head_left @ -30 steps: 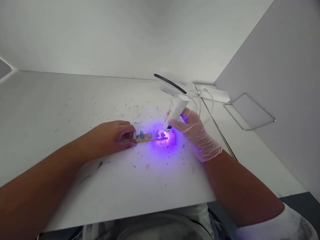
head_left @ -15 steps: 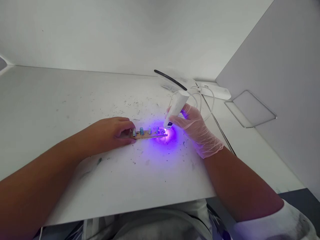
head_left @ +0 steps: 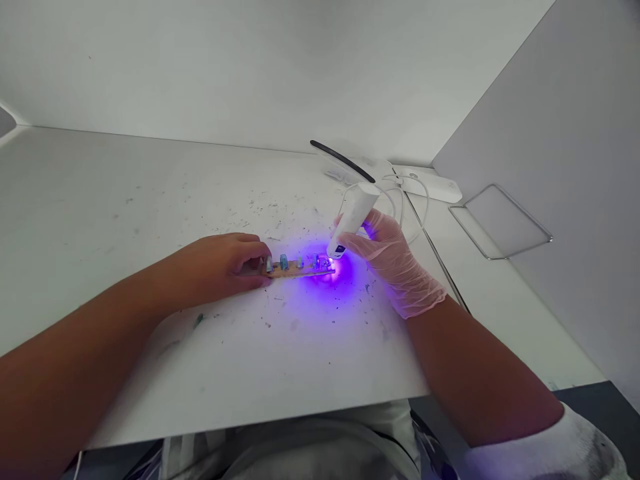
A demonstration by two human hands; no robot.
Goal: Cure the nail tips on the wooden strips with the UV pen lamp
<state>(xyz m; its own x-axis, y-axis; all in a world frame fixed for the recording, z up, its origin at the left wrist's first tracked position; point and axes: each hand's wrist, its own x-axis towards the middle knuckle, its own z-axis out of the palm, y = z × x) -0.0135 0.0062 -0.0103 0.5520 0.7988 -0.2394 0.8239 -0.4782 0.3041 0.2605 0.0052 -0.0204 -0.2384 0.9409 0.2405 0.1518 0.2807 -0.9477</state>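
My bare left hand [head_left: 225, 267] is closed on the left end of a thin wooden strip [head_left: 286, 273] lying on the table. Several glossy blue-green nail tips [head_left: 284, 262] stand in a row along it. In a thin pinkish glove, my right hand [head_left: 383, 257] grips a white handheld UV lamp [head_left: 356, 217], tilted with its lower end just above the strip's right end. Violet light falls on the rightmost nail tip and the tabletop around it. Whether the lamp touches that tip I cannot tell.
Dark specks and dust are scattered over the white table [head_left: 240, 380]. Behind the lamp lie a black curved bar [head_left: 343, 161], a white cable [head_left: 426, 207] and a long white box [head_left: 435, 184]. A wire frame [head_left: 500, 257] stands at the right wall.
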